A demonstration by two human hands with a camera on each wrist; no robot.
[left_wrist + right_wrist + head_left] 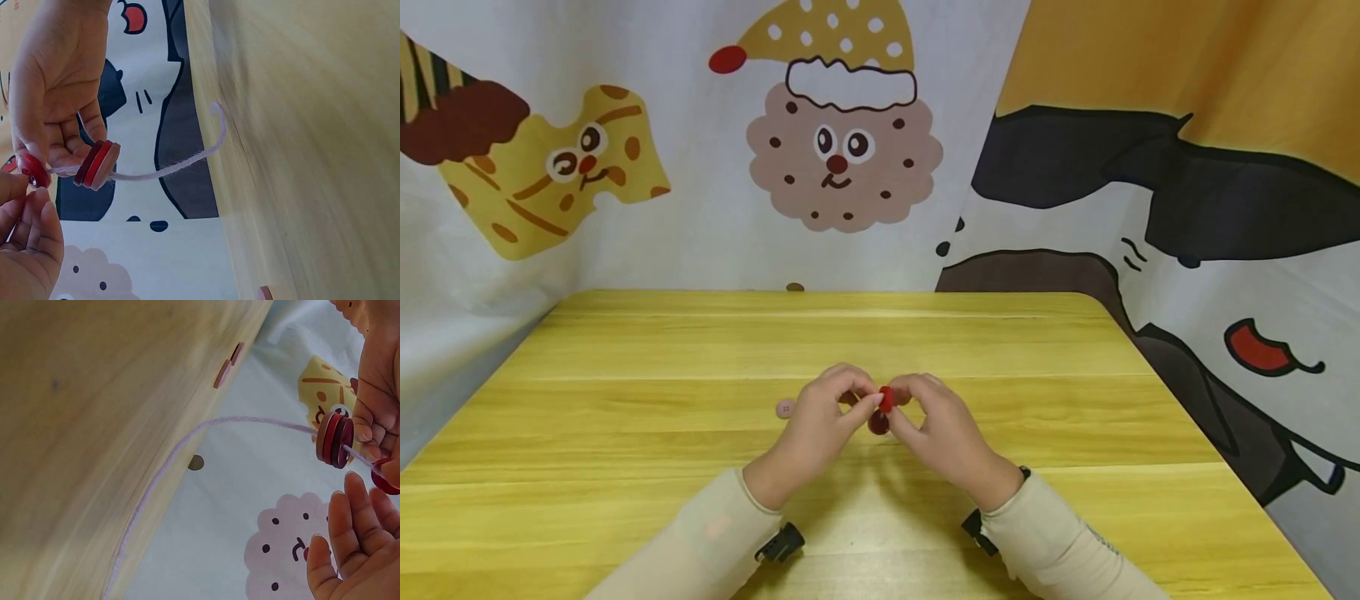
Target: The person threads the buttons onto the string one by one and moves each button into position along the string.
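A red button (886,399) sits between both hands' fingertips, its holed face toward the left hand in the left wrist view. My left hand (823,421) pinches the button's left side with thumb and forefinger. From the other side, my right hand (946,429) grips it by the rim. Pale purple yarn (181,167) runs from this button through a stack of buttons (334,439), dark red, red and pink, hanging just below the fingers. The yarn's far end trails down to the table. In the head view the stack partly shows beneath the red button, and fingers hide much of the yarn.
On the wooden table (625,433), a pink button (786,408) lies just left of my left hand. The right wrist view shows two pink buttons (223,374) close together. A cartoon-printed curtain (685,250) hangs behind the table's back edge.
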